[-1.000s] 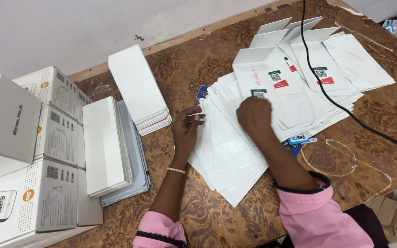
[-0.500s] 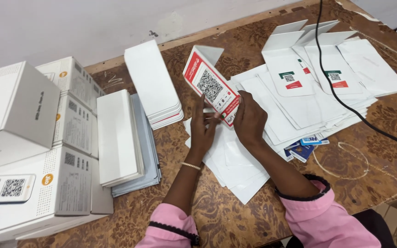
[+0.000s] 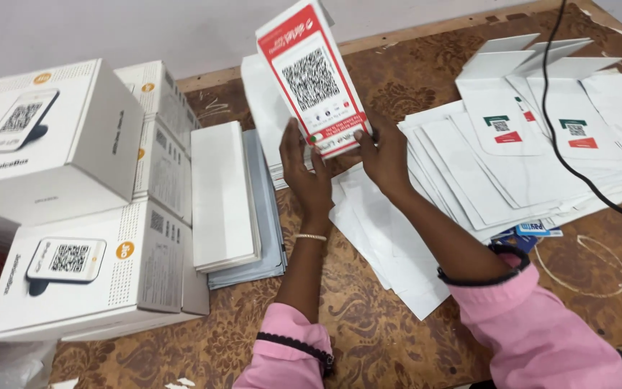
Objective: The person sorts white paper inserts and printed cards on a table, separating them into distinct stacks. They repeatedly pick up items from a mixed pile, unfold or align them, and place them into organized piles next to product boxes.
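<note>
A: Centre top of frame, what's held?

B: A red-and-white card (image 3: 316,79) with a square code panel, tilted up off the table. Left hand (image 3: 305,171) grips its lower left edge, fingers curled on it; right hand (image 3: 383,155) pinches the lower right corner.

A: Right side?

B: Spread of flat white envelopes (image 3: 469,180) across the brown patterned table (image 3: 368,338), fanned from centre to right edge. Upper right, several with flaps open carry small green-and-red labels (image 3: 502,128). Black cable (image 3: 577,169) runs over them.

A: Left?

B: Stacked white boxes (image 3: 59,144), upper left to lower left, each with a device picture and an orange dot. Beside them, a pile of white folded cartons (image 3: 221,194) on grey sheets. Another white stack (image 3: 264,101) sits behind the card.

A: Sleeves?

B: Pink, bottom of frame.
</note>
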